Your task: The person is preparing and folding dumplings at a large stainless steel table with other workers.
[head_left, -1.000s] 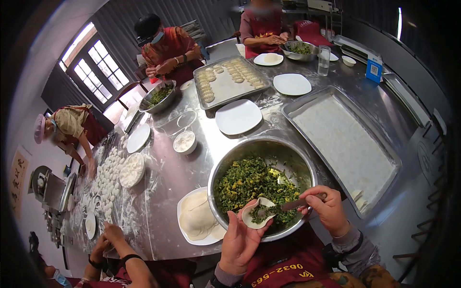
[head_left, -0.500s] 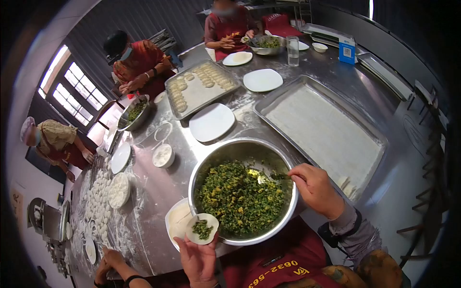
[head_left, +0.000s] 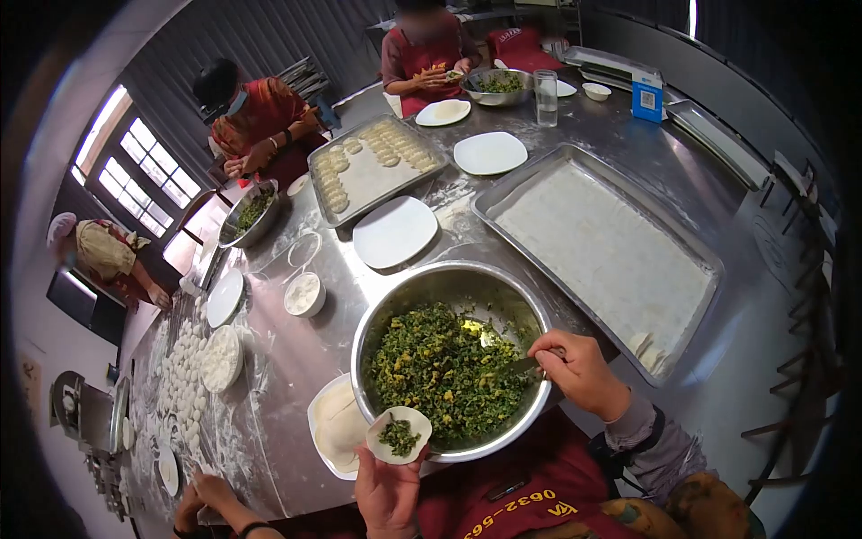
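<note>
My left hand (head_left: 388, 494) holds a round dough wrapper (head_left: 411, 422) on its fingers, with a small heap of chopped green filling (head_left: 398, 437) in the middle. My right hand (head_left: 584, 375) is closed around the handle of a thin metal utensil (head_left: 518, 366), whose end dips into the greens; its exact kind is hard to make out. Between my hands stands a large steel bowl (head_left: 503, 292) of chopped green and yellow filling (head_left: 449, 377). Partly behind the held wrapper, a white plate (head_left: 316, 429) carries a stack of wrappers (head_left: 343, 427).
A floured tray (head_left: 597, 242) right of the bowl has a few dumplings (head_left: 646, 350) in its near corner. Beyond are a white plate (head_left: 395, 232) and a dumpling-filled tray (head_left: 373, 180). Flour bowls (head_left: 304, 295) and dough pieces (head_left: 184, 377) lie left. Several co-workers surround the table.
My right hand has lowered the utensil from the bowl's right rim down into the filling. My left hand has moved slightly right with the wrapper and its filling.
</note>
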Demonstrator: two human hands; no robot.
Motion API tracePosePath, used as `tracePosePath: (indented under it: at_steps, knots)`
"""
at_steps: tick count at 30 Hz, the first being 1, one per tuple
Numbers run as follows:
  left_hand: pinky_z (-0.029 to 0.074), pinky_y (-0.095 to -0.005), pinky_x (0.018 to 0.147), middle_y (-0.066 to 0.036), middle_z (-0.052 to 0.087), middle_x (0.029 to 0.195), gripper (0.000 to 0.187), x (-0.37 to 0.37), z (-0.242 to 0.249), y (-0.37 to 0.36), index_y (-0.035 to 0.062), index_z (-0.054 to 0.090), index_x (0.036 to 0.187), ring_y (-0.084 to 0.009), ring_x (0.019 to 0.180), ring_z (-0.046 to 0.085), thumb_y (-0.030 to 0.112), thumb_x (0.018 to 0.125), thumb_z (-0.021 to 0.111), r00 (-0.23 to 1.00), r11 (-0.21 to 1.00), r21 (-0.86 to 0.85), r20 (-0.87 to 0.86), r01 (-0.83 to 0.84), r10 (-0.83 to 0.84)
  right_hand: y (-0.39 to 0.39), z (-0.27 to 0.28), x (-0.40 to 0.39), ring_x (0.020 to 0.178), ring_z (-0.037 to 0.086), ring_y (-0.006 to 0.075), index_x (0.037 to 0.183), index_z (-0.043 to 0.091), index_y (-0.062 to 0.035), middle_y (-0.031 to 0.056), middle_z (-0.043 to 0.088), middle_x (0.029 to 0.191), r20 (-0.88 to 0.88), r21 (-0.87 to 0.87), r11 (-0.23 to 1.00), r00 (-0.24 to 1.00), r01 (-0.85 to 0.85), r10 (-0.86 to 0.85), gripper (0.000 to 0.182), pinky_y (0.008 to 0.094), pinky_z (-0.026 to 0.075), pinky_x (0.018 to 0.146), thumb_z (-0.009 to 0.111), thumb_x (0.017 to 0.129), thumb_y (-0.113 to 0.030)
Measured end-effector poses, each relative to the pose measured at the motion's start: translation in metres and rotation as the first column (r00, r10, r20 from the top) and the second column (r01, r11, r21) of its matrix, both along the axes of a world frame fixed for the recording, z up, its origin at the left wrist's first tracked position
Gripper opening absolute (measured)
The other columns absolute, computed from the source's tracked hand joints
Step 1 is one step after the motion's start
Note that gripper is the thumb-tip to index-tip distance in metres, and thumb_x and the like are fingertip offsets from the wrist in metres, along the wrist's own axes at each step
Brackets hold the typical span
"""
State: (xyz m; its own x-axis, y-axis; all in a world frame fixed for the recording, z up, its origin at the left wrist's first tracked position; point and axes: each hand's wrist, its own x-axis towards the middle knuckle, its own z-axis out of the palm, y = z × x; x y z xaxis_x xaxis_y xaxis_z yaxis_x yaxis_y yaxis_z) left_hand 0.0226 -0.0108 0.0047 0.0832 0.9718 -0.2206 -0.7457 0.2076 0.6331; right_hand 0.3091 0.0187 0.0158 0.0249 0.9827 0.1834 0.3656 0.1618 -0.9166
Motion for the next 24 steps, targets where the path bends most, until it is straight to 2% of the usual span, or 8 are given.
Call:
tracePosePath:
  at_steps: [2, 5, 9, 13, 17, 20, 21, 24]
  knots:
    - [0.041, -0.049, 0.098, -0.014, 0.046, 0.131, 0.052, 0.003, 0.002, 0.0, 0.0039, 0.036, 0.132, -0.03, 0.122, 0.044, 0.041, 0.095, 0.041, 1.0, 1.0, 0.002, 0.013, 0.011, -0.011, 0.0, -0.005, -0.001, 0.06, 0.057, 0.0144, 0.092, 0.059, -0.0009, 0.0084, 0.059, 0.068, -0.078, -0.007, 1.0, 0.997, -0.013, 0.012, 0.014, 0.0286, 0.043, 0.054, 0.051, 0.087, -0.01]
    - [0.042, -0.0483, 0.097, -0.014, 0.047, 0.13, 0.051, 0.004, 0.001, -0.001, 0.0039, 0.038, 0.131, -0.0303, 0.121, 0.045, 0.041, 0.096, 0.04, 0.999, 0.999, -0.01, 0.02, 0.034, -0.034, 0.0, -0.011, -0.008, 0.061, 0.056, 0.0081, 0.093, 0.059, -0.0014, 0.0035, 0.06, 0.07, -0.34, -0.077, 0.997, 0.94, -0.009, -0.018, 0.013, 0.0233, 0.043, 0.053, 0.052, 0.089, -0.011]
    - [0.042, -0.0487, 0.097, -0.015, 0.047, 0.13, 0.052, 0.008, 0.001, 0.001, 0.0026, 0.037, 0.13, -0.0312, 0.12, 0.046, 0.041, 0.096, 0.038, 0.998, 0.998, -0.02, 0.022, 0.066, -0.066, 0.002, -0.015, -0.011, 0.062, 0.057, 0.0078, 0.098, 0.058, -0.0011, 0.0054, 0.061, 0.074, -0.607, -0.141, 0.99, 0.79, 0.006, -0.091, 0.015, 0.0211, 0.047, 0.055, 0.052, 0.092, -0.014]
    - [0.04, -0.0495, 0.099, -0.016, 0.045, 0.132, 0.055, 0.02, 0.008, 0.007, 0.0023, 0.034, 0.133, -0.0323, 0.122, 0.044, 0.043, 0.096, 0.036, 0.992, 0.991, -0.022, 0.002, 0.13, -0.13, 0.003, -0.006, -0.016, 0.066, 0.06, 0.0121, 0.099, 0.057, 0.0026, 0.0097, 0.062, 0.079, -0.719, -0.091, 0.995, 0.694, -0.048, -0.032, 0.017, 0.024, 0.05, 0.06, 0.052, 0.092, -0.012]
    - [0.037, -0.0489, 0.101, -0.015, 0.04, 0.136, 0.064, 0.033, 0.017, 0.018, 0.002, 0.028, 0.136, -0.0315, 0.124, 0.042, 0.049, 0.094, 0.037, 0.979, 0.979, 0.039, 0.025, 0.2, -0.201, -0.009, 0.006, -0.025, 0.073, 0.062, 0.0164, 0.105, 0.06, 0.0022, 0.0109, 0.063, 0.085, -0.611, 0.011, 0.991, 0.784, -0.132, 0.111, 0.019, 0.0263, 0.051, 0.067, 0.054, 0.09, -0.008]
    - [0.036, -0.0479, 0.102, -0.016, 0.041, 0.135, 0.068, 0.038, 0.022, 0.022, 0.0009, 0.027, 0.136, -0.0308, 0.124, 0.042, 0.052, 0.093, 0.037, 0.981, 0.981, 0.061, 0.058, 0.184, -0.187, -0.014, 0.01, -0.027, 0.075, 0.062, 0.0204, 0.103, 0.064, -0.0015, 0.0114, 0.063, 0.086, -0.147, 0.314, 0.93, 0.958, -0.191, 0.246, 0.019, 0.0275, 0.05, 0.067, 0.058, 0.085, -0.003]
    - [0.036, -0.0477, 0.102, -0.016, 0.041, 0.135, 0.068, 0.038, 0.022, 0.023, 0.0008, 0.027, 0.136, -0.0307, 0.124, 0.042, 0.052, 0.092, 0.037, 0.98, 0.981, 0.062, 0.073, 0.182, -0.186, -0.018, 0.012, -0.029, 0.075, 0.062, 0.0236, 0.1, 0.067, -0.0048, 0.0116, 0.062, 0.088, 0.031, 0.399, 0.894, 0.977, -0.204, 0.209, 0.025, 0.0293, 0.05, 0.064, 0.062, 0.077, 0.003]
    - [0.035, -0.0476, 0.104, -0.017, 0.041, 0.135, 0.069, 0.035, 0.019, 0.022, 0.0003, 0.028, 0.136, -0.0306, 0.124, 0.042, 0.053, 0.092, 0.036, 0.979, 0.983, 0.058, 0.097, 0.175, -0.18, -0.021, 0.005, -0.034, 0.073, 0.061, 0.024, 0.101, 0.067, -0.0051, 0.0114, 0.061, 0.09, 0.24, 0.514, 0.773, 0.928, -0.371, 0.286, 0.03, 0.0299, 0.049, 0.061, 0.062, 0.073, 0.004]
